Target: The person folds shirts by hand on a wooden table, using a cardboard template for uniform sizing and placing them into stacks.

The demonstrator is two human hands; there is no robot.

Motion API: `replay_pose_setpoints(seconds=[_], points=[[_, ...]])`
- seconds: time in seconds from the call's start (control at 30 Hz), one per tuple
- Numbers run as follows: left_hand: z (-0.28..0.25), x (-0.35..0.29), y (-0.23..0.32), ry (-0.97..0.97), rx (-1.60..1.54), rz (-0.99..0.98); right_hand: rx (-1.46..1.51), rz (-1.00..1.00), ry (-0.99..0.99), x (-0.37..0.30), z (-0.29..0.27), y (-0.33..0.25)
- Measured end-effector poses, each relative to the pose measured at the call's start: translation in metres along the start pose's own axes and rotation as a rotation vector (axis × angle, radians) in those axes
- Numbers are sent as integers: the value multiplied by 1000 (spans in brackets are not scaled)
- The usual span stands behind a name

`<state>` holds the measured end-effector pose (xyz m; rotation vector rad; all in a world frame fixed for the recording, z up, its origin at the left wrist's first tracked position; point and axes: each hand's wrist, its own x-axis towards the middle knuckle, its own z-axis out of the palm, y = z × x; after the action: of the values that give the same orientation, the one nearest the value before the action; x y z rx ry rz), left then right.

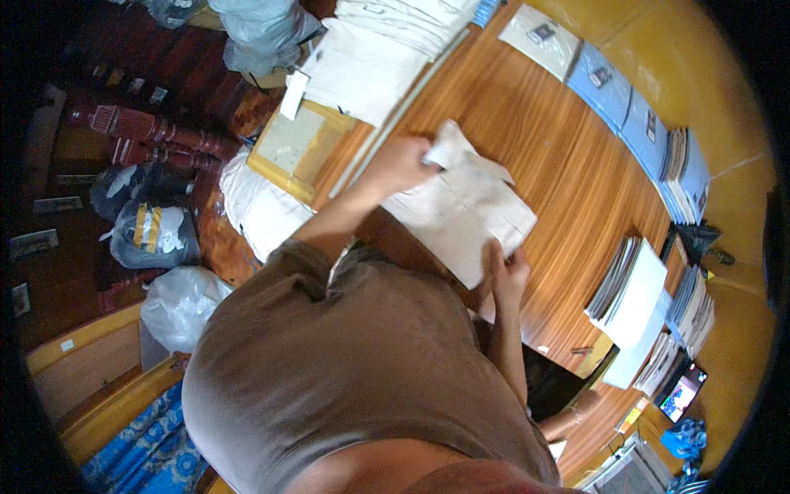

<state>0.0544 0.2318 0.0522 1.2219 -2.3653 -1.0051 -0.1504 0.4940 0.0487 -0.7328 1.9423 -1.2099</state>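
A folded white shirt (461,206) lies at the near edge of the brown wood-grain table, its collar pointing away from me. My left hand (403,165) is closed on the shirt beside the collar, and its fingers are slightly blurred. At the opposite, lower end, my right hand (510,272) pinches the shirt's edge between thumb and fingers. Part of the shirt hangs past the table edge toward my body. What lies beneath the shirt is hidden.
Packaged shirts (605,78) in clear wrap line the table's far side. Stacks of boards (625,284) stand to the right, near a lit phone (681,393). White garments (362,70) are piled at the upper left. Plastic bags (185,305) sit on the left. Another forearm (572,416) shows lower right.
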Motion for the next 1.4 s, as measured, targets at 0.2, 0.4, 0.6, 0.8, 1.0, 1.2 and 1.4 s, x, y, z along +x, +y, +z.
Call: replay_pose_setpoints(seconds=[0.2,0.4,0.6,0.8,1.0,1.2,1.4], points=[[-201,70,-107,298,58,-79,186,-315,-240,140,181,-109],[-235,161,-219,110,179,-103,103,-71,-263,240,267,-117],[-191,37,-207,761,180,52,-166,70,-294,137,218,-82],[-51,-238,-116,419,-217,-309,-181,130,-1332,-77,222,13],[62,-492,-69,201,-325,-825,-216,308,-1375,-65,346,182],[59,-576,-36,496,-363,-1231,-554,-605,-1227,-84,512,146],[59,-655,-29,661,-450,-1389,-980,-1451,-849,-145,596,144]])
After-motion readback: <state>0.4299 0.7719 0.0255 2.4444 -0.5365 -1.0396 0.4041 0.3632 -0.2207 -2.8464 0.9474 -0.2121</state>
